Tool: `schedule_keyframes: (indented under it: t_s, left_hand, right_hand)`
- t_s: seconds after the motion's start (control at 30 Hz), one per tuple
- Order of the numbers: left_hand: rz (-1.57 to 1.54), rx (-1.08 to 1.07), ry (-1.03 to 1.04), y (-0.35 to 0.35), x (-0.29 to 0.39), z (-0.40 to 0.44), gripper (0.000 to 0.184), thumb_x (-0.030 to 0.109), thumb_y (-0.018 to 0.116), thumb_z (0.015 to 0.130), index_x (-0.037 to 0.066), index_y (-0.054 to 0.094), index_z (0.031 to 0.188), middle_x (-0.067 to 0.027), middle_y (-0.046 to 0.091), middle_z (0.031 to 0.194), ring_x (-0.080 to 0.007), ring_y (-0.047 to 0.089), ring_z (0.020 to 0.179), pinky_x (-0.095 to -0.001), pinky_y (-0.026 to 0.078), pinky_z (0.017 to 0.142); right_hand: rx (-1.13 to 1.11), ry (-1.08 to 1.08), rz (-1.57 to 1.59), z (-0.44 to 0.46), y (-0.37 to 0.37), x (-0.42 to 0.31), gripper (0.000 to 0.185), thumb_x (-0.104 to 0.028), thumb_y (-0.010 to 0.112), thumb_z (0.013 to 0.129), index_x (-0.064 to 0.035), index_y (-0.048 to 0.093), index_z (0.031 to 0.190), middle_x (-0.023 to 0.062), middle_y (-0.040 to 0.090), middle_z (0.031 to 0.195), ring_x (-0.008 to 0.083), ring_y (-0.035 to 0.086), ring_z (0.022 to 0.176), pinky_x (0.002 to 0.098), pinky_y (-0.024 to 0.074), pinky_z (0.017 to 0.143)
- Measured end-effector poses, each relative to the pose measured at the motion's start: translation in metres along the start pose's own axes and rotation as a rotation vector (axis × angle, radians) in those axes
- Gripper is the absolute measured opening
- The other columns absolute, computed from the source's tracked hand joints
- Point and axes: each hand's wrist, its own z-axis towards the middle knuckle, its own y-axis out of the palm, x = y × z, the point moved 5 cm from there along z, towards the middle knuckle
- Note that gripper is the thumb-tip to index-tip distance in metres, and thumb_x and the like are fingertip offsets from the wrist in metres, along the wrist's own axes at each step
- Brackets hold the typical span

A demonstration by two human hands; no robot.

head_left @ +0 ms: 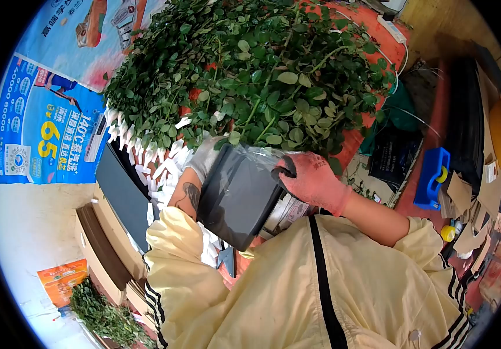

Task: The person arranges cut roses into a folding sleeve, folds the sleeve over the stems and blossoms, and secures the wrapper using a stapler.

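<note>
A dark grey, flat rectangular object with rounded corners [236, 198] stands tilted in front of my body, and clear plastic film [256, 153] shows along its top edge. My right hand [314, 181], in a pink glove with dark fingertips, is closed on the film at the upper right corner. My left hand [206, 156], in a whitish glove, reaches behind the dark object's left side; its fingers are hidden. Just beyond both hands lies a big heap of leafy green stems [250, 75]. White sleeve-like tips [156, 166] stick out at the heap's left side.
A red-covered table [352, 142] lies under the stems. On the right are a blue tape dispenser [432, 177], cardboard pieces [463, 195] and a power strip [391, 29]. Posters [46, 125] hang on the left, above more leafy stems [105, 314].
</note>
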Motion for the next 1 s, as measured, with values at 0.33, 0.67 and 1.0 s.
schedule_keyframes:
  t_s: [0.33, 0.67, 1.0]
  left_hand:
    - [-0.078, 0.117, -0.175, -0.027, -0.018, 0.013, 0.032, 0.024, 0.040, 0.095, -0.001, 0.058, 0.107, -0.0136, 0.064, 0.091, -0.0217, 0.063, 0.071, -0.0299, 0.053, 0.067]
    - [0.181, -0.050, -0.100, -0.035, -0.011, 0.029, 0.026, 0.015, 0.044, 0.092, 0.000, 0.057, 0.109, -0.0106, 0.065, 0.093, -0.0176, 0.063, 0.077, -0.0294, 0.053, 0.072]
    - [0.652, 0.037, 0.097, -0.013, 0.001, 0.033, 0.017, 0.009, 0.060, 0.085, -0.001, 0.062, 0.099, -0.0081, 0.067, 0.087, -0.0165, 0.064, 0.077, -0.0275, 0.051, 0.071]
  right_hand:
    - [-0.009, 0.044, -0.002, 0.001, 0.003, 0.002, 0.021, -0.024, 0.060, 0.079, -0.0082, 0.061, 0.093, 0.0135, 0.063, 0.086, 0.0332, 0.059, 0.084, 0.0395, 0.0477, 0.075]
    - [0.006, 0.034, 0.040, 0.004, 0.008, 0.008, 0.024, -0.027, 0.060, 0.079, -0.0086, 0.061, 0.094, 0.0132, 0.064, 0.086, 0.0330, 0.060, 0.084, 0.0405, 0.0485, 0.074]
    - [-0.001, 0.041, 0.031, 0.000, 0.003, 0.003, 0.027, -0.029, 0.059, 0.080, -0.0091, 0.061, 0.098, 0.0128, 0.064, 0.091, 0.0323, 0.061, 0.088, 0.0415, 0.0488, 0.075]
